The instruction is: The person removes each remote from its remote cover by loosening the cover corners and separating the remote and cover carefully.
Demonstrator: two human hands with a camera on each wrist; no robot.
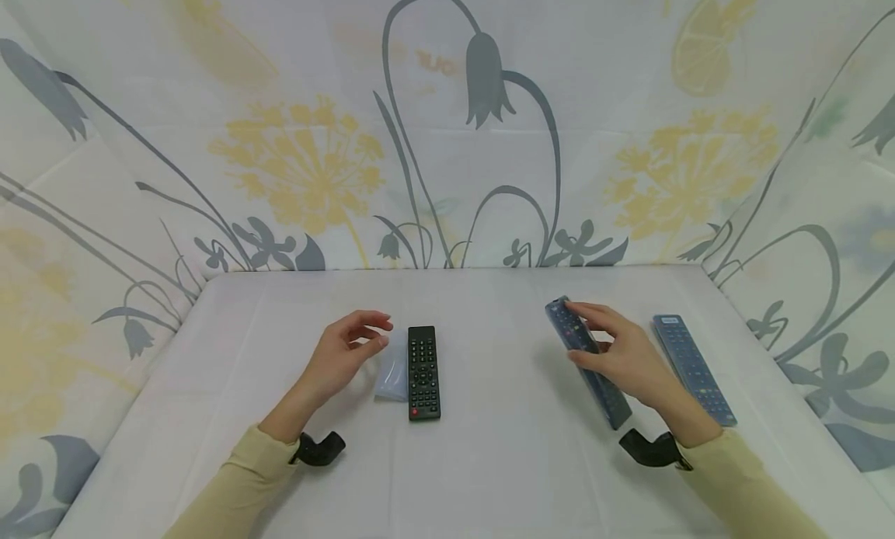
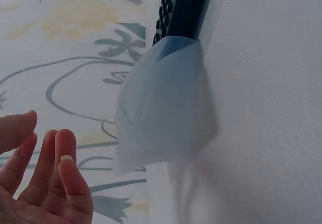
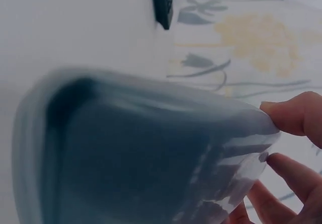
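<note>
The right grip (image 1: 622, 360) pinches a sleeved remote (image 1: 577, 333) right of centre; the left grip (image 1: 341, 352), fingers parted, holds nothing near a plastic sleeve (image 1: 392, 373). The far-right remote (image 1: 694, 368) appears sleeved; the black remote (image 1: 423, 374), centre, lies bare, apparently outstanding.

Dark remote (image 1: 607, 393) in glossy, translucent sleeve (image 3: 141, 148), tilted, in the right fingers (image 3: 296, 174)

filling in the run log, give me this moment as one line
left grip: empty, near pale plastic | right grip: holding tilted plastic-covered remote | on table: black remote, bluish remote at far right
</note>
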